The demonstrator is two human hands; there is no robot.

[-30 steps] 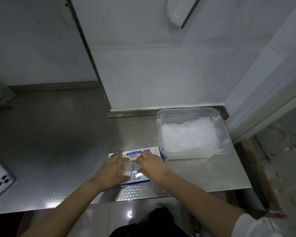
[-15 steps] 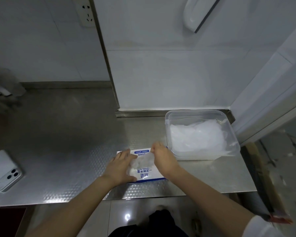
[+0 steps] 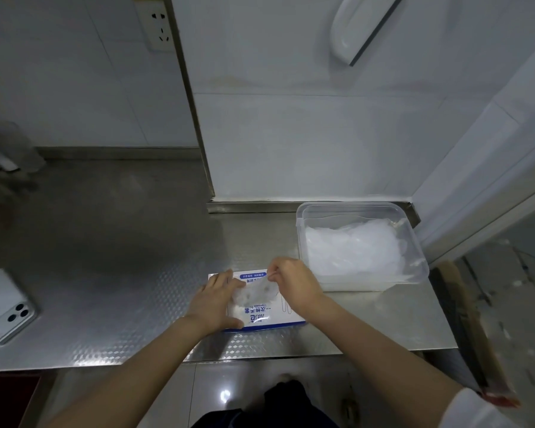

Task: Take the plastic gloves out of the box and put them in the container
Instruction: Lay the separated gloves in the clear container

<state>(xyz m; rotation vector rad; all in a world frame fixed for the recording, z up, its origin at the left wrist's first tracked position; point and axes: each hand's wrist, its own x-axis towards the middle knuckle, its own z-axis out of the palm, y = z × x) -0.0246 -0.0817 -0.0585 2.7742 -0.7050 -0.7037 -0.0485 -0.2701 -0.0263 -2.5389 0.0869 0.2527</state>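
Note:
A flat white and blue glove box (image 3: 264, 316) lies near the front edge of the steel counter (image 3: 121, 257). My left hand (image 3: 217, 301) rests flat on the box's left side, fingers straight. My right hand (image 3: 294, 284) pinches a thin clear plastic glove (image 3: 254, 293) and holds it lifted a little above the box's opening. To the right stands a clear plastic container (image 3: 414, 261), holding a heap of clear gloves (image 3: 352, 248).
A white phone (image 3: 7, 307) lies face down at the counter's left edge. A wall socket (image 3: 159, 26) sits high on the tiled wall. Dim objects (image 3: 0, 156) stand at the far left. A cardboard piece (image 3: 464, 322) leans beside the counter's right end.
My right hand has pulled a glove up out of the box and drawn it toward the container. My left hand has stayed pressed on the box.

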